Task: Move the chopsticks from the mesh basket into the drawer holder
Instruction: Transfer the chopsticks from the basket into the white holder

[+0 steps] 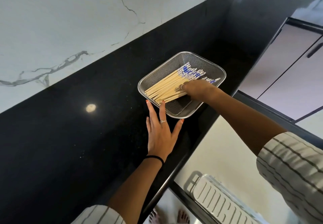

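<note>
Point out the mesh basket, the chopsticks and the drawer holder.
mesh basket [180, 113]: head view, on its near metal rim.
chopsticks [162, 88]: head view, on the bare wooden shafts of the bundle.
drawer holder [216, 201]: head view, on its white ribbed top, in the open drawer.

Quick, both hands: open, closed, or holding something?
Left hand: open, straight fingers touching the mesh basket rim.
Right hand: in the basket on the chopsticks; grip cannot be told.

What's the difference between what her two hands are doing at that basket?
The left hand lies flat with fingers spread on the black counter, fingertips at the mesh basket rim; the right hand reaches inside the basket, fingers curled onto the chopsticks. The left wears a black wristband; the right shows none. Both wear a ring.
</note>
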Motion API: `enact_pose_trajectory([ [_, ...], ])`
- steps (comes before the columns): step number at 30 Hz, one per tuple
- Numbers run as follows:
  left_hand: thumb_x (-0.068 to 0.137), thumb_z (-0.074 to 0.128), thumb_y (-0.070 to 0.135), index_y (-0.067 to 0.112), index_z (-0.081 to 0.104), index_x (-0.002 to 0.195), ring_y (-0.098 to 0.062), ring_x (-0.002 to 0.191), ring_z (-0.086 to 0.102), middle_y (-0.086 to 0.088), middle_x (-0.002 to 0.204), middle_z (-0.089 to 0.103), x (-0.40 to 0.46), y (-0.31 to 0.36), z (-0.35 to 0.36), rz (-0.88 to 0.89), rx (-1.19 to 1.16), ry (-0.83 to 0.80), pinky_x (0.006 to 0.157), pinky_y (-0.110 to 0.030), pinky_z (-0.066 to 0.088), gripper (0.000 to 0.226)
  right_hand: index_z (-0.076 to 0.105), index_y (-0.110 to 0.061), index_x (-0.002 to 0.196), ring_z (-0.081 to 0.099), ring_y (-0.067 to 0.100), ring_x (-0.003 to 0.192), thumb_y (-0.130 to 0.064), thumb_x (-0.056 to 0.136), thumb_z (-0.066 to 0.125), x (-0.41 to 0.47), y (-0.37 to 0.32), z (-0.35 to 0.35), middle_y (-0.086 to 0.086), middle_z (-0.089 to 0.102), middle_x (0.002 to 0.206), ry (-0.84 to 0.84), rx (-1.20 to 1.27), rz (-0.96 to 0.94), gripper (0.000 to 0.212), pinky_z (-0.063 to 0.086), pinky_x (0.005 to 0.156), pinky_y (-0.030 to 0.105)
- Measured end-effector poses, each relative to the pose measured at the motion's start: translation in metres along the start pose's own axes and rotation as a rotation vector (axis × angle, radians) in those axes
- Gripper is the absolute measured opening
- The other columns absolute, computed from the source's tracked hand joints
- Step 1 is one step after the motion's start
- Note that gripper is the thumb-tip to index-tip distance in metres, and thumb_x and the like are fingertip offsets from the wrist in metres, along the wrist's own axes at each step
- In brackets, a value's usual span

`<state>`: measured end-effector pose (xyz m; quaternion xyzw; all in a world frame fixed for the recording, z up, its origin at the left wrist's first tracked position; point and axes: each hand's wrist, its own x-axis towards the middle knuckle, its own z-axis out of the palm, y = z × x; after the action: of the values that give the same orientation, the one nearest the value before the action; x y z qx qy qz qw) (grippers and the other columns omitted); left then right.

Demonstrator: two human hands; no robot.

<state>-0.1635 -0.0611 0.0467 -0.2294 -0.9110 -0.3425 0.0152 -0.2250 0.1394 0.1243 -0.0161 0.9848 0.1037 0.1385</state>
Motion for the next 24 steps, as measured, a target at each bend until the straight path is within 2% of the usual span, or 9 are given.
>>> enact_pose_trajectory([
  [4,0.089,0.031,0.066,0.023,0.004,0.153,-0.038,0.144,0.015,-0.016,0.159,-0.014,0.0,-0.003,-0.001,0.007,0.028,0.009,0.116,-0.052,0.023,0.082,0.04,-0.015,0.138,0.056,0.033,0.114,-0.005,0.089,0.049,-0.011,0.001,-0.004,0.014,0.059,0.122,0.018,0.012,-0.034,0.051,0.048,0.085,0.04],
  [8,0.093,0.027,0.063,0.025,-0.003,0.152,-0.031,0.147,0.008,-0.013,0.159,-0.015,-0.006,0.0,0.003,0.021,0.101,0.024,0.119,-0.046,0.015,0.077,0.048,-0.017,0.131,0.059,0.034,0.105,-0.003,0.084,0.05,-0.028,0.003,-0.014,0.014,0.062,0.115,0.168,0.037,-0.081,0.049,0.046,0.074,0.036],
  [11,0.096,0.024,0.059,0.025,-0.009,0.152,-0.027,0.149,0.006,-0.01,0.161,-0.01,-0.015,0.0,0.006,0.09,0.198,0.04,0.119,-0.043,0.012,0.073,0.05,-0.019,0.127,0.061,0.034,0.101,0.0,0.082,0.048,-0.044,0.003,-0.025,0.012,0.065,0.108,0.26,0.078,-0.064,0.049,0.043,0.071,0.035],
  [13,0.097,0.021,0.057,0.025,-0.014,0.15,-0.025,0.149,0.007,-0.008,0.162,-0.005,-0.02,0.0,0.007,0.133,0.281,0.048,0.118,-0.042,0.014,0.071,0.052,-0.02,0.122,0.062,0.035,0.095,0.0,0.083,0.047,-0.058,0.002,-0.034,0.012,0.066,0.1,0.325,0.13,-0.03,0.044,0.04,0.068,0.035],
  [15,0.098,0.022,0.055,0.024,-0.013,0.15,-0.023,0.148,0.01,-0.006,0.162,-0.002,-0.024,0.001,0.008,0.15,0.329,0.06,0.117,-0.041,0.015,0.069,0.054,-0.021,0.113,0.063,0.035,0.086,-0.005,0.089,0.048,-0.075,0.003,-0.044,0.012,0.065,0.09,0.409,0.22,0.019,0.029,0.038,0.064,0.034],
  [18,0.099,0.025,0.052,0.024,-0.012,0.15,-0.021,0.148,0.01,-0.002,0.16,-0.003,-0.027,0.0,0.007,0.161,0.369,0.075,0.117,-0.04,0.015,0.069,0.057,-0.021,0.095,0.059,0.021,0.073,-0.021,0.094,0.052,-0.112,0.01,-0.052,0.001,0.059,0.079,0.539,0.549,0.049,0.005,0.04,0.06,0.03],
  [20,0.098,0.027,0.053,0.025,-0.011,0.15,-0.021,0.148,0.011,-0.002,0.161,-0.002,-0.028,-0.001,0.006,0.167,0.388,0.07,0.117,-0.041,0.015,0.07,0.062,-0.018,0.093,0.06,0.007,0.075,-0.021,0.093,0.057,-0.141,0.014,-0.052,-0.004,0.064,0.088,0.583,0.84,0.042,0.006,0.045,0.063,0.018],
  [21,0.098,0.028,0.053,0.024,-0.01,0.15,-0.022,0.148,0.011,-0.002,0.161,0.0,-0.029,0.0,0.006,0.168,0.4,0.065,0.117,-0.041,0.015,0.071,0.065,-0.017,0.097,0.063,0.005,0.08,-0.019,0.092,0.057,-0.155,0.017,-0.047,-0.005,0.067,0.093,0.558,0.987,0.041,0.009,0.048,0.069,0.013],
  [24,0.097,0.031,0.053,0.022,-0.004,0.153,-0.022,0.148,0.011,-0.003,0.162,0.002,-0.031,0.0,0.006,0.156,0.421,0.046,0.118,-0.044,0.017,0.073,0.063,-0.013,0.106,0.071,0.008,0.083,-0.005,0.094,0.052,-0.191,0.017,-0.016,0.004,0.072,0.093,0.363,1.382,0.04,0.018,0.057,0.076,0.021],
])
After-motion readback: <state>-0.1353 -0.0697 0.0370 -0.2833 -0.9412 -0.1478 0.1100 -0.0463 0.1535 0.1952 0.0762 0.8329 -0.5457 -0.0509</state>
